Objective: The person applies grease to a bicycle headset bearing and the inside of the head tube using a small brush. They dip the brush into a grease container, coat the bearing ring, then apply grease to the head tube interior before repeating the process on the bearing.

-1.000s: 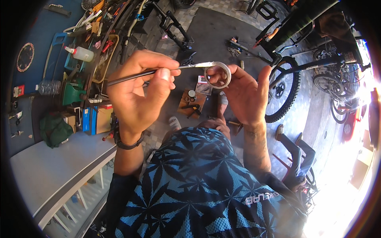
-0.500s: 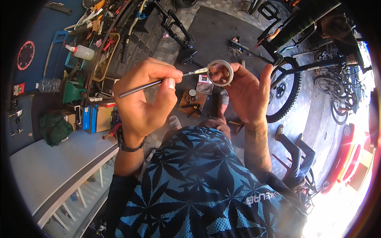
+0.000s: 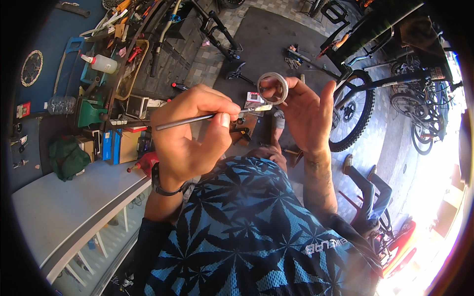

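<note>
A slim paintbrush [image 3: 190, 121] is pinched between the thumb and fingers of my left hand [image 3: 185, 135], its handle pointing left. Its pale, coated bristles reach the lower edge of a metal ring [image 3: 285, 90]; whether they touch it I cannot tell. My right hand [image 3: 312, 116] holds that ring upright by its right side, fingertips behind and partly seen through the opening, thumb stretched away. Both hands are raised in front of my body, above the floor.
Below lies a dark mat [image 3: 261, 42]. A bicycle wheel [image 3: 368, 113] stands at the right, near a person's legs [image 3: 368, 190]. To the left are a bench with tools, a white squeeze bottle [image 3: 104, 64], a green cloth bag [image 3: 69, 157] and a white-topped counter [image 3: 74, 202].
My left hand has moved right and slightly down, taking the brush tip from the ring's left edge to below it. The ring has shifted slightly upward in my right hand's grip.
</note>
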The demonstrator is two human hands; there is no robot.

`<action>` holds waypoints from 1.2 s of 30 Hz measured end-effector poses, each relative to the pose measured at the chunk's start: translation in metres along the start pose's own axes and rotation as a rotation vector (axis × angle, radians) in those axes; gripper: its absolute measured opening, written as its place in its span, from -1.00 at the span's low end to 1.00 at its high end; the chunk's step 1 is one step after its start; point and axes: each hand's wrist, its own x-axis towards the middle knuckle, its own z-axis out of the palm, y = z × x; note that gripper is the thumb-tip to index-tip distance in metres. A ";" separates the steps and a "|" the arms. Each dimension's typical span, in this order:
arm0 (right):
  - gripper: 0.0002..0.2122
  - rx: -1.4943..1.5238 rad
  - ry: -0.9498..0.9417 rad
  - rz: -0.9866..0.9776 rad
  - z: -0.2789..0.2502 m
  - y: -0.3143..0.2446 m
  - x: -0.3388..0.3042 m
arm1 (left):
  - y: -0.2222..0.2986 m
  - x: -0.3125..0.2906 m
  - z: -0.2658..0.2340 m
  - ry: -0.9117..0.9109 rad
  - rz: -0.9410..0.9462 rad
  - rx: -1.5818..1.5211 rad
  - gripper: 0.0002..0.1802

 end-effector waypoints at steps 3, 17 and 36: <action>-0.08 0.000 -0.017 0.008 0.000 0.002 0.000 | -0.001 0.004 0.002 -0.026 0.027 0.011 -0.87; -0.07 0.012 -0.009 0.037 0.000 0.000 -0.003 | 0.003 0.011 0.008 -0.047 0.053 -0.021 -0.88; -0.02 0.053 -0.036 0.055 0.003 -0.001 -0.005 | -0.002 0.016 0.008 0.152 0.022 -0.052 -0.87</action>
